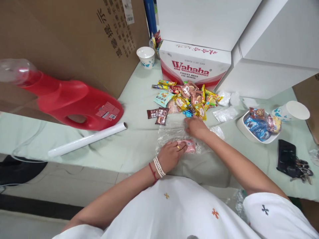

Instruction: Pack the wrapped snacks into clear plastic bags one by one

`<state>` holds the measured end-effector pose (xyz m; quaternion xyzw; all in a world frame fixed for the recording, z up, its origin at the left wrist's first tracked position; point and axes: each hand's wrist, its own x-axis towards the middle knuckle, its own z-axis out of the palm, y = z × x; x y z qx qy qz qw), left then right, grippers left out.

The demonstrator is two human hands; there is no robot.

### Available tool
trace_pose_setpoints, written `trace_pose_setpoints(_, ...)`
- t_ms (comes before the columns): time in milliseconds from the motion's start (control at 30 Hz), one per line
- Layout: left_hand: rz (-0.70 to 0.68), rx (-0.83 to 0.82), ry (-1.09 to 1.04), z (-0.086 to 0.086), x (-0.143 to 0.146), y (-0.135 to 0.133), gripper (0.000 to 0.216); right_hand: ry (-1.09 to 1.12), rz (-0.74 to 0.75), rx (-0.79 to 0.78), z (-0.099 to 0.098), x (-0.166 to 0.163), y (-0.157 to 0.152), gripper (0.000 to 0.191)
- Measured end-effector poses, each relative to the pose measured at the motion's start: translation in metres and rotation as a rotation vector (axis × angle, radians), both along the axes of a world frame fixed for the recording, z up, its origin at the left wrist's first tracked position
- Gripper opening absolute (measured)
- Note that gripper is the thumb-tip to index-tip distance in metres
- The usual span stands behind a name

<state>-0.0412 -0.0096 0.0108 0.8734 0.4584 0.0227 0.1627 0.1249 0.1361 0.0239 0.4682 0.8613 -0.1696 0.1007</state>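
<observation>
A clear plastic bag (166, 133) lies in front of me with a pink packet (191, 146) inside it. My left hand (171, 154), wearing a ring and a beaded bracelet, has its fingers bent over the bag and packet. My right hand (197, 127) is at the bag's far right edge, fingers curled together; what its fingertips hold is hidden. Just beyond it is a blue-wrapped sweet (187, 114), at the front of a pile of wrapped snacks (181, 102). Two dark brown cocoa packets (161, 116) overlap left of the pile.
A Wahaha box (194, 68) stands behind the snacks. At left are a red jug (79, 99) and a white roll (87, 139). A white container (249, 127) of snacks, a paper cup (286, 111), a phone (286, 152) and keys (305, 171) lie at right.
</observation>
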Motion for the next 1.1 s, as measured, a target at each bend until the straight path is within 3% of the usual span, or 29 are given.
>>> trace_pose_setpoints(100, -0.006, 0.015, 0.012, -0.009, -0.002, 0.000, 0.051, 0.074, 0.035, -0.059, 0.009, 0.006, -0.002, 0.019)
trace_pose_setpoints(267, -0.026, 0.125, -0.039, -0.017, -0.003, -0.004, 0.043, 0.265, 0.318, -0.092, 0.027, 0.028, -0.040, 0.017)
trace_pose_setpoints(400, -0.018, 0.121, -0.194, -0.026, -0.008, -0.004, 0.033, 0.325, 0.456, 0.007, 0.007, 0.038, -0.083, 0.023)
trace_pose_setpoints(533, -0.010, 0.069, -0.610, -0.030, -0.035, -0.013, 0.036, 0.436, 0.434, 0.071, -0.018, 0.040, -0.108, 0.035)
trace_pose_setpoints(600, 0.177, 0.000, -0.853, -0.029, -0.053, -0.016, 0.029, 0.455, 0.422, 0.087, -0.024, 0.039, -0.114, 0.041)
trace_pose_setpoints(700, 0.758, 0.005, -1.088, -0.025, -0.072, -0.004, 0.020, 0.458, 0.416, 0.095, -0.026, 0.037, -0.116, 0.044)
trace_pose_setpoints(767, 1.067, 0.056, -1.041, -0.021, -0.075, 0.013, 0.022, 0.453, 0.427, 0.097, -0.025, 0.036, -0.116, 0.042)
trace_pose_setpoints(800, 1.119, 0.060, -0.951, -0.019, -0.073, 0.020, 0.026, 0.450, 0.434, 0.095, -0.025, 0.035, -0.115, 0.042)
trace_pose_setpoints(833, 1.086, 0.041, -0.833, -0.017, -0.071, 0.026, 0.031, 0.448, 0.437, 0.092, -0.023, 0.035, -0.115, 0.042)
trace_pose_setpoints(900, 0.864, -0.029, -0.571, -0.015, -0.064, 0.028, 0.036, 0.453, 0.428, 0.079, -0.019, 0.035, -0.114, 0.043)
trace_pose_setpoints(967, 0.650, -0.097, -0.372, -0.012, -0.059, 0.019, 0.028, 0.472, 0.403, 0.043, -0.013, 0.037, -0.114, 0.042)
trace_pose_setpoints(1033, 0.583, -0.144, -0.306, -0.007, -0.058, 0.006, 0.012, 0.518, 0.372, -0.013, -0.008, 0.039, -0.116, 0.041)
trace_pose_setpoints(1100, 0.617, -0.203, -0.351, 0.002, -0.058, -0.003, 0.007, 0.574, 0.349, -0.060, -0.006, 0.042, -0.118, 0.037)
